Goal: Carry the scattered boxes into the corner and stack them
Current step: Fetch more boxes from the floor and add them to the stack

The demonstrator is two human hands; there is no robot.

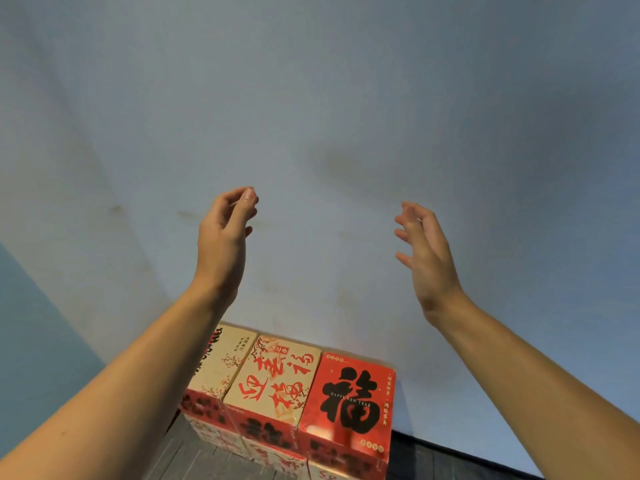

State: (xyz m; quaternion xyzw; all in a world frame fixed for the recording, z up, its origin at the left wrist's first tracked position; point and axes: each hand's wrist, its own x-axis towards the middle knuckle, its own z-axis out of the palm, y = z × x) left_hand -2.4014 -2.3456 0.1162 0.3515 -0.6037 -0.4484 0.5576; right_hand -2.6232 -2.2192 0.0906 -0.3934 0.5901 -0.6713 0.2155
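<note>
A stack of boxes stands against the wall at the bottom of the head view. On top lie a red box (349, 398) with a large black character, a cream box (273, 377) with red writing beside it, and another cream box (225, 358) at the left, partly behind my left forearm. More red and cream boxes (263, 434) sit underneath. My left hand (225, 233) is raised well above the stack with loosely curled fingers, holding nothing. My right hand (424, 251) is also raised, fingers spread and relaxed, empty.
A pale blue wall (329, 116) fills most of the view, meeting a second wall (31, 341) at the left in a corner. Dark plank flooring (187, 455) shows beside the stack, with a dark skirting strip (450, 445) along the wall at the right.
</note>
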